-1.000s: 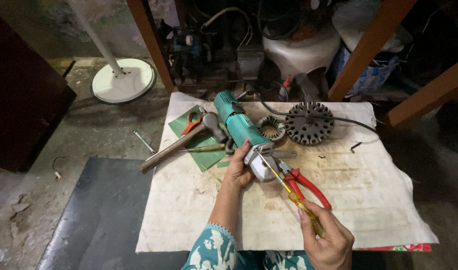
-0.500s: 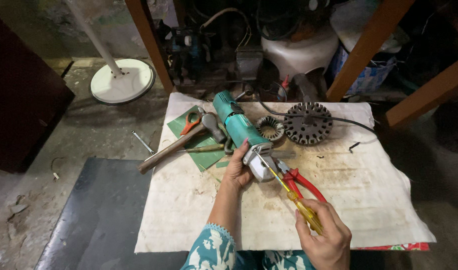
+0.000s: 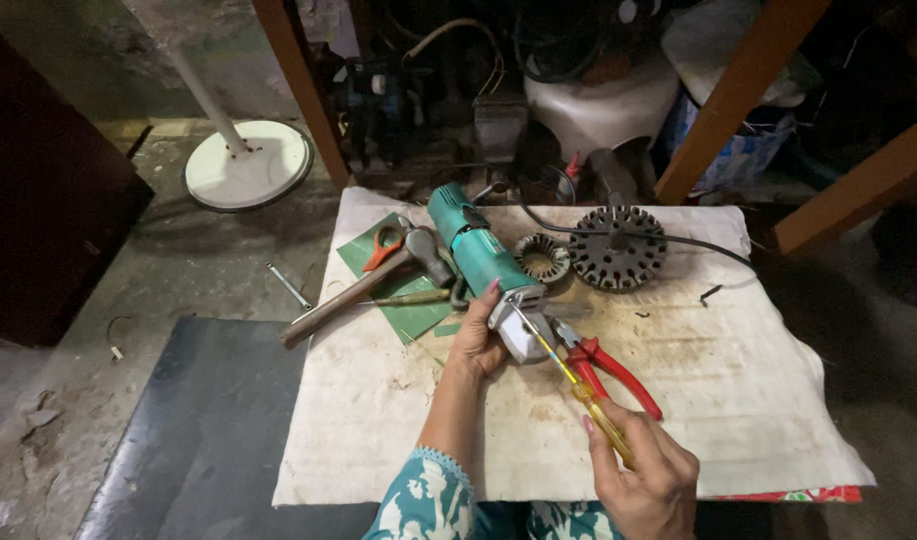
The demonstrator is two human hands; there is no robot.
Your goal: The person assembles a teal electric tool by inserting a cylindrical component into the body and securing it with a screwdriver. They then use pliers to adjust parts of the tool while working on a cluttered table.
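A teal power tool (image 3: 477,252) with a grey metal head (image 3: 520,322) lies on a stained white cloth (image 3: 739,400). My left hand (image 3: 476,337) grips the tool at its head end, fingers wrapped over it. My right hand (image 3: 647,478) holds a yellow-handled screwdriver (image 3: 597,413), its thin shaft slanting up-left with the tip against the metal head. Red-handled pliers (image 3: 611,368) lie on the cloth right beside the head, under the screwdriver shaft.
On the cloth lie a hammer (image 3: 364,286), orange-handled scissors (image 3: 384,246) on a green sheet (image 3: 404,318), a small round stator (image 3: 543,258) and a larger one (image 3: 616,248) with a black cable. A white fan base (image 3: 249,176) stands on the floor, wooden legs (image 3: 301,88) behind.
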